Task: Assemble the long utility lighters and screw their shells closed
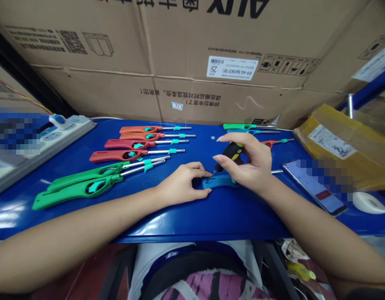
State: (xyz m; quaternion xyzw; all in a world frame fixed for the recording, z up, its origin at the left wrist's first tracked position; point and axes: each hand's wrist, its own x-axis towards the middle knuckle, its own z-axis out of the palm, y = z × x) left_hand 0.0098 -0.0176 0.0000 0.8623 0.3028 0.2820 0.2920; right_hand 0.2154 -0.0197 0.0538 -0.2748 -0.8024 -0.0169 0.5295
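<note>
A blue long-nosed lighter (pixel 219 181) lies flat on the blue table (pixel 211 216) in front of me. My left hand (pixel 181 183) pinches its handle end and holds it down. My right hand (pixel 250 162) is closed round a small black and yellow screwdriver (pixel 231 153), whose tip points down at the lighter's handle beside my left fingertips. The lighter's metal nozzle (pixel 276 171) sticks out to the right behind my right hand.
Several orange, red and green lighters (pixel 123 166) lie in a row at the left. More lighters (pixel 248 127) lie at the back right. A phone (pixel 317 187), a tape roll (pixel 369 202), a power strip (pixel 59 129) and cardboard boxes (pixel 179 54) surround the table.
</note>
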